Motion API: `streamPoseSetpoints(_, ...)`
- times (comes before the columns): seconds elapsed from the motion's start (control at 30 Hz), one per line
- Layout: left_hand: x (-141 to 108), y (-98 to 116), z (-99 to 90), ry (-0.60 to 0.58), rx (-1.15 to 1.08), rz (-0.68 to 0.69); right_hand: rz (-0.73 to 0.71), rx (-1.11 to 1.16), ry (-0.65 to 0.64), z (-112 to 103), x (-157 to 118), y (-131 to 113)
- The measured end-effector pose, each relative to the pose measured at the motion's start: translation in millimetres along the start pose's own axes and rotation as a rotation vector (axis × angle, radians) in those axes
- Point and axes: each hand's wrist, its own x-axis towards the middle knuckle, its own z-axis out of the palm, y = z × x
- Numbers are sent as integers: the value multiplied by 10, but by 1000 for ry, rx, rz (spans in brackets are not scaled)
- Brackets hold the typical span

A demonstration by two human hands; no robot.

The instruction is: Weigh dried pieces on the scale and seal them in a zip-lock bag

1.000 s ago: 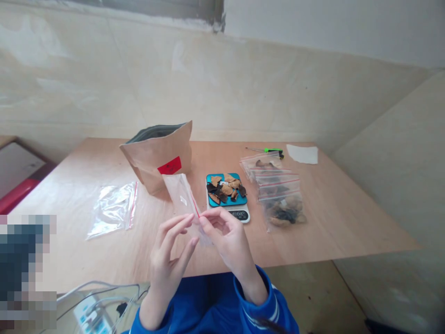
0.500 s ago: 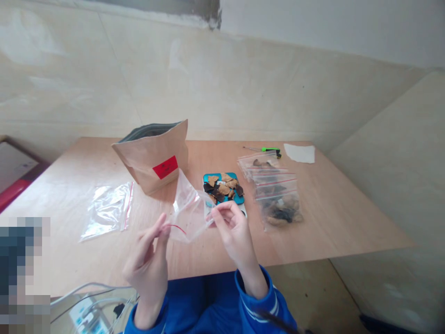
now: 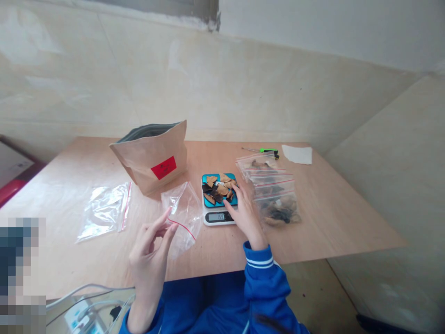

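Note:
My left hand pinches the edge of a clear zip bag with a red seal line; the bag hangs open and no contents show in it. At the right side of a small digital scale, my right hand has thumb and fingers apart. Its fingertips are at the dried brown and black pieces heaped on the blue weighing plate; I cannot tell whether they touch. Digits are lit on the scale's display.
An open brown paper pouch with a red label stands behind. A flat zip bag lies left. Filled zip bags, a green screwdriver and white paper lie right. A power strip sits below the table's front-left edge.
My right hand has let go of the zip bag and moved right to the scale, spreading its fingers. My left hand keeps hold of the bag, and the scale's display is now uncovered.

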Motion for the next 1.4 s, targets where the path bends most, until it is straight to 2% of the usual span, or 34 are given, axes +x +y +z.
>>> streamPoseSetpoints(0.27, 8, -79, -23, 42, 100, 213, 0, 65, 68, -73, 9, -21)
streamPoseSetpoints(0.33, 8, -91, -22, 22, 68, 223, 15, 72, 82, -89, 13, -39)
streamPoseSetpoints(0.43, -14, -111, -2, -5, -29, 84, 38, 82, 108, -94, 19, -47)
streamPoseSetpoints(0.57, -44, -117, 57, 37, -155, -176, 61, 91, 113, -97, 22, -47)
streamPoseSetpoints(0.73, -53, -107, 116, 64, -274, -315, 135, 165, 114, -151, 17, -122)
streamPoseSetpoints(0.83, -65, -95, 128, 64, -314, -347, 180, 360, 99, -225, -1, -294)
streamPoseSetpoints(0.93, -81, -78, 143, 46, -335, -327, 174, 615, 38, -310, -41, -576)
streamPoseSetpoints(1.0, -89, -67, 158, 18, -329, -306, 165, 706, -9, -353, -79, -788)
streamPoseSetpoints(1.1, -100, -51, 190, 7, -313, -284, 130, 676, -52, -391, -151, -1080)
streamPoseSetpoints(1.23, -105, -40, 231, 64, -308, -259, 4, 579, -155, -437, -216, -1338)
streamPoseSetpoints(1.3, -101, -46, 233, 99, -318, -281, -72, 549, -167, -451, -197, -1359)
streamPoseSetpoints(1.4, -87, -70, 208, 138, -326, -319, -141, 452, -38, -386, -99, -1197)
